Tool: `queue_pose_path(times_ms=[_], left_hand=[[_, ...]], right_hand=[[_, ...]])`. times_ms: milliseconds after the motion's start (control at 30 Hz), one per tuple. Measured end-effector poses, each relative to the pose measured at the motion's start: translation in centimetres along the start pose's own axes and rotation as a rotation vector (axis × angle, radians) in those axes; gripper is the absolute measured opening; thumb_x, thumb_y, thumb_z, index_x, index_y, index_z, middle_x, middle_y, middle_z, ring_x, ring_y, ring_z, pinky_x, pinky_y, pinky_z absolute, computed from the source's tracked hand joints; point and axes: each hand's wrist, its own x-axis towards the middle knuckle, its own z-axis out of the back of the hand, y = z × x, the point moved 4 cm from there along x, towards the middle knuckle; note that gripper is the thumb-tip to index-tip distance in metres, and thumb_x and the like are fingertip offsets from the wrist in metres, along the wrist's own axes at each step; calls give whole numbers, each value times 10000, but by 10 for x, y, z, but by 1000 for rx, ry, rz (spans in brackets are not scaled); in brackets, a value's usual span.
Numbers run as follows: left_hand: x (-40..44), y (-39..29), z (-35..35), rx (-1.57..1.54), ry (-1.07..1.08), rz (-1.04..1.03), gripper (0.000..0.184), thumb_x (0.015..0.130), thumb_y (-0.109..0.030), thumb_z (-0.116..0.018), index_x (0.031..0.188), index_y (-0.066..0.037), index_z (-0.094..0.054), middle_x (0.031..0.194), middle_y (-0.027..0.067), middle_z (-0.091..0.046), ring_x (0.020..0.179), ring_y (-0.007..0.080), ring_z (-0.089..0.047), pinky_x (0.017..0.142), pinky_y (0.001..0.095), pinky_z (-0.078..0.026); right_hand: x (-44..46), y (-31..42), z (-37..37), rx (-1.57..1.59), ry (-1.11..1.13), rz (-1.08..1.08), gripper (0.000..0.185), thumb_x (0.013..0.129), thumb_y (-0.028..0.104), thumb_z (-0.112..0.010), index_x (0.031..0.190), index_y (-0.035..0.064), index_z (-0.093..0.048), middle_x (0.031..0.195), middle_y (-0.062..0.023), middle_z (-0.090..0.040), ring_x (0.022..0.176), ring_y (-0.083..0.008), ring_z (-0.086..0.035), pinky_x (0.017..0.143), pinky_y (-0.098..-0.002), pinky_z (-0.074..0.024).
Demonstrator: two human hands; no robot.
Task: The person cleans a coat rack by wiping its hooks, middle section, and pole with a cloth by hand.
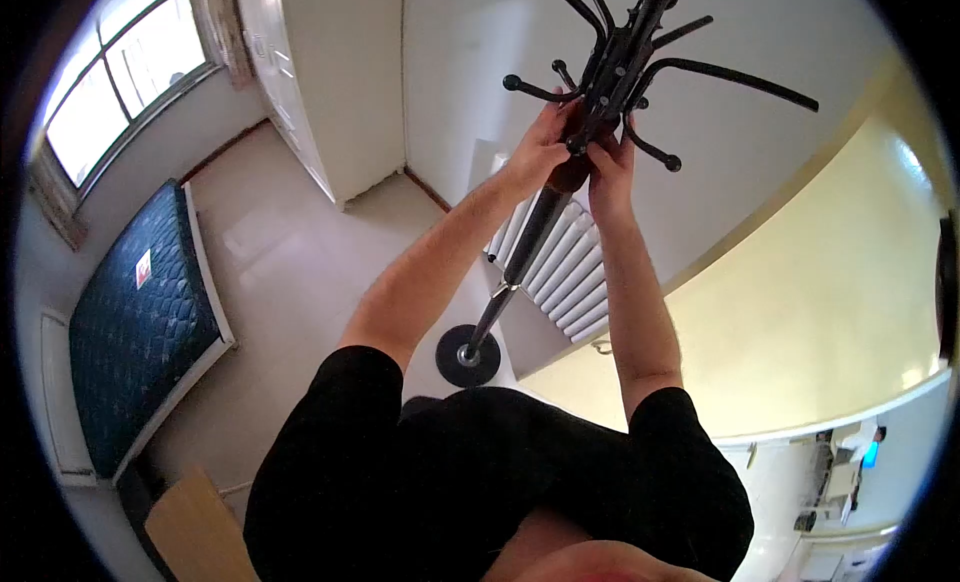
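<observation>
Both hands are closed around the neck of the coat stand point(533, 234), just under its hooks. The left hand point(541, 147) wraps one side and the right hand point(612, 170) the other, thumbs toward the person, with the brown collar point(568, 178) between and just below them. Neither hand is nearer; both are on it, though the left seems a touch higher.

From that grip the stand's length runs two ways. The black hooks point(735, 74) spread above and beyond the fingers, while the long dark pole drops down between the forearms to the round base point(450, 370), which lies below the hands, on the left forearm's side of the gap. The base looks set on the floor point(290, 247), but from here I can't tell whether it sits fully flat or the pole leans a little.

Just behind the pole, a white radiator point(575, 272) runs along the wall. A cream door point(800, 282) stands to the person's right. Off to the left, well apart from the stand, a dark blue mattress point(140, 327) lies near the window point(130, 82), with a white cabinet point(345, 92) farther ahead.
</observation>
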Motion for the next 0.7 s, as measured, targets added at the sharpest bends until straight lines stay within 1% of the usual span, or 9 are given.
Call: queue_pose_path(times_ms=[67,167,233,267,333,433,567,600,700], left_hand=[[1,9,12,-119,72,60,1005,693,124,-364,1598,-123,-2,1553,212,-355,1414,338,-401,1172,412,-315],[4,13,29,-401,37,144,868,850,91,-491,1591,-145,-104,1558,175,-371,1418,321,-402,1170,460,-335],[8,10,34,-452,9,205,810,814,144,-456,1541,-127,-225,1512,173,-426,1384,326,-443,1147,454,-372],[7,8,34,-427,1,233,786,812,148,-459,1523,-121,-259,1495,170,-444,1374,323,-454,1141,450,-381],[13,15,38,-371,37,249,708,807,164,-458,1463,-81,-360,1436,143,-504,1342,278,-488,1121,414,-405],[15,26,53,-190,243,263,690,798,183,-443,1445,-49,-382,1428,133,-508,1347,250,-485,1133,402,-388],[10,18,52,265,455,84,744,785,89,-575,1477,-22,-327,1426,147,-489,1333,263,-480,1139,384,-360],[13,4,45,336,514,125,871,748,19,-711,1498,-20,-270,1423,169,-477,1332,271,-470,1118,378,-375],[10,17,37,381,511,-19,980,704,-10,-800,1503,-34,-234,1416,194,-467,1337,307,-466,1105,394,-387]], right_hand=[[-7,-7,-7,-24,-120,41,801,866,-76,-553,1549,54,-155,1363,-194,-536,1276,-275,-529,1111,-395,-387],[-8,-16,-8,-238,-214,116,571,889,32,-652,1400,5,-401,1296,-126,-581,1191,-213,-558,1051,-356,-425],[-7,2,-29,-525,-246,90,504,872,63,-703,1325,9,-490,1232,-97,-615,1134,-191,-577,1019,-337,-437],[-3,13,-43,-494,-258,95,432,843,97,-756,1228,17,-579,1141,-62,-647,1049,-170,-592,967,-320,-454],[7,10,-42,-571,-285,94,416,819,115,-782,1179,10,-603,1068,-57,-672,984,-165,-618,906,-322,-488],[12,5,-36,-576,-378,96,348,812,130,-783,1105,6,-641,1011,-49,-682,930,-163,-629,854,-316,-505],[8,-5,-30,-567,-485,32,381,796,129,-796,1121,14,-635,990,-45,-676,910,-170,-633,845,-321,-523],[4,-5,-35,-549,-535,0,377,794,134,-798,1115,17,-638,988,-46,-677,905,-168,-635,835,-320,-527],[-1,-6,-34,-579,-563,-28,407,804,169,-800,1159,41,-647,1038,-43,-672,950,-164,-627,862,-315,-515]])
